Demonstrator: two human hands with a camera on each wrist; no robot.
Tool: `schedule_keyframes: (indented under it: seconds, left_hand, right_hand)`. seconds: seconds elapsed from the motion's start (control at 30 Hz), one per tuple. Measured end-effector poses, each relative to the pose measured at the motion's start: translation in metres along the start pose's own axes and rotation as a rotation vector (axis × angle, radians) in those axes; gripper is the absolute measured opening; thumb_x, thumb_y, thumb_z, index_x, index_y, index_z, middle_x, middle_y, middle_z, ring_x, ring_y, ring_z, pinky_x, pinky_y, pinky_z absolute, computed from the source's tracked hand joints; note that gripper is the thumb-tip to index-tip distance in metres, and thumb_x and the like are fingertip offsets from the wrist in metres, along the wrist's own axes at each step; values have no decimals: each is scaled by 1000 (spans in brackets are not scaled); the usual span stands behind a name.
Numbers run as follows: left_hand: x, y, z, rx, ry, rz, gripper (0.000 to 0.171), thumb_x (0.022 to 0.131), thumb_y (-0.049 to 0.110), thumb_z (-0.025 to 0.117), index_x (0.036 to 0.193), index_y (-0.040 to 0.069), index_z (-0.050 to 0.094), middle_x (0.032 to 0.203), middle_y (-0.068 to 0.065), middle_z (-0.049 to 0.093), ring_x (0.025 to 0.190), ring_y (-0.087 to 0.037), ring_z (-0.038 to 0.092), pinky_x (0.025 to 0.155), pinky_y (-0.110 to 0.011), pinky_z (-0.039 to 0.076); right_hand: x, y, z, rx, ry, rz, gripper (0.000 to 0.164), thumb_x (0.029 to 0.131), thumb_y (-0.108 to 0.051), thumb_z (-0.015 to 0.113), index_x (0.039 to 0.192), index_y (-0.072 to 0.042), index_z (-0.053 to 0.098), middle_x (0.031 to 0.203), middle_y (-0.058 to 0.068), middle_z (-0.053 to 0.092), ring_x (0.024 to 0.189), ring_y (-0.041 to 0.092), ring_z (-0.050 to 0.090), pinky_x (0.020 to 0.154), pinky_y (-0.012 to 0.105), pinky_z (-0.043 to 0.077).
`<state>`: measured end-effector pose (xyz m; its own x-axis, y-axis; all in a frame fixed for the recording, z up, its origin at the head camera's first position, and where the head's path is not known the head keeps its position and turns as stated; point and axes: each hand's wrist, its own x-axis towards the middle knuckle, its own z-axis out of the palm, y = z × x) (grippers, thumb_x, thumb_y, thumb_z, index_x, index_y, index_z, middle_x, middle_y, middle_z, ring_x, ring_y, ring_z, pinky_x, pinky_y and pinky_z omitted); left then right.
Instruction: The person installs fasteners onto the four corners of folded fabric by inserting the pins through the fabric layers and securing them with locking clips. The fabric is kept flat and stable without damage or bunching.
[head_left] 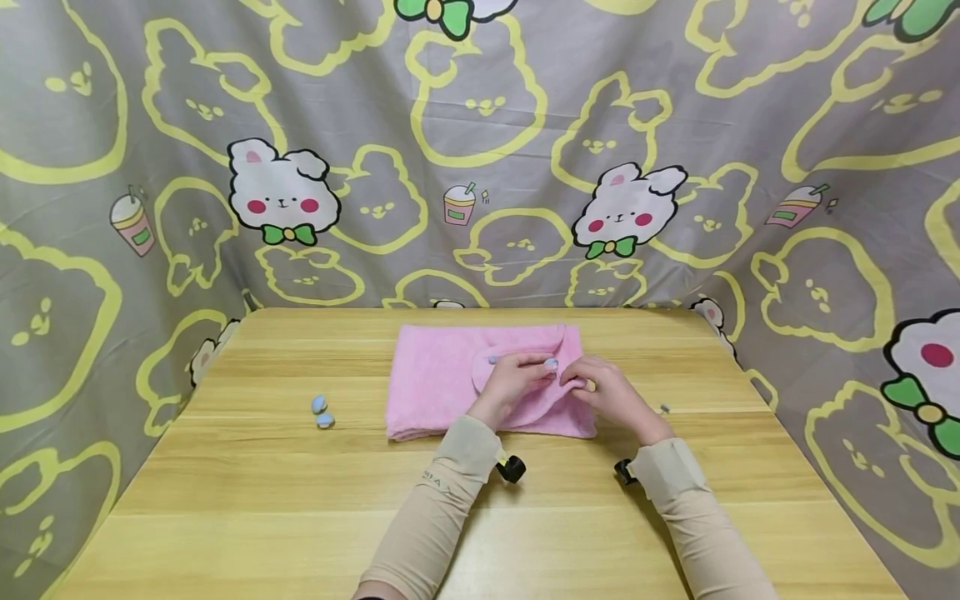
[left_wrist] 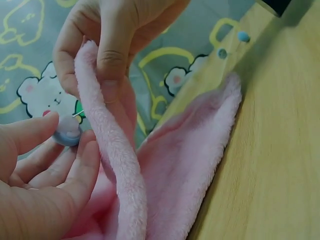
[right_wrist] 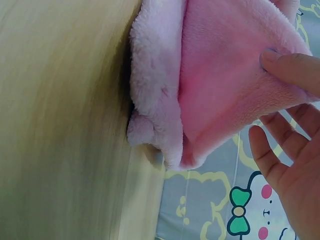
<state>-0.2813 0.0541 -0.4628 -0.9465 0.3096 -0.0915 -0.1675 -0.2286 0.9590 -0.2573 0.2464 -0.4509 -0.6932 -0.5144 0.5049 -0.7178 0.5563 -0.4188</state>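
Observation:
A folded pink plush cloth (head_left: 435, 375) lies on the table, its right part lifted into a fold between the hands. My left hand (head_left: 510, 385) pinches a round blue-and-white pin (left_wrist: 68, 131) between thumb and fingers. Its thin metal needle (left_wrist: 78, 114) points at the raised cloth edge (left_wrist: 112, 130). With thumb and fingers, my right hand (head_left: 611, 392) grips that edge; in the right wrist view the thumb (right_wrist: 287, 67) presses on the pink fabric. A small blue piece (head_left: 492, 359) sits on the cloth left of the fold.
Two blue-and-white round pieces (head_left: 322, 412) lie together on the wooden table (head_left: 247, 500), left of the cloth. A small bluish piece (head_left: 665, 408) lies beyond my right wrist. A patterned grey curtain (head_left: 360, 125) encloses the table's back and sides.

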Motion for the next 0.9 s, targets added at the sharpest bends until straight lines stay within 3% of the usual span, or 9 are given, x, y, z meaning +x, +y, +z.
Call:
schedule_keyframes:
  seconds: [0.3, 0.9]
  left_hand:
    - [0, 0, 0, -32, 6, -10, 35, 89, 0, 66, 123, -8, 61, 112, -19, 70, 82, -10, 68, 90, -30, 57]
    - [-5, 1, 2, 89, -9, 22, 35, 87, -1, 67, 121, -7, 63, 116, -21, 69, 92, -11, 68, 91, -29, 56]
  right_hand:
    - [0, 1, 1, 17, -2, 1, 26, 77, 6, 74, 90, -15, 69, 91, -4, 70, 92, 13, 62, 83, 29, 51]
    - [-1, -2, -1, 6, -10, 40, 21, 79, 4, 73, 91, -13, 70, 92, -2, 70, 93, 15, 62, 83, 33, 52]
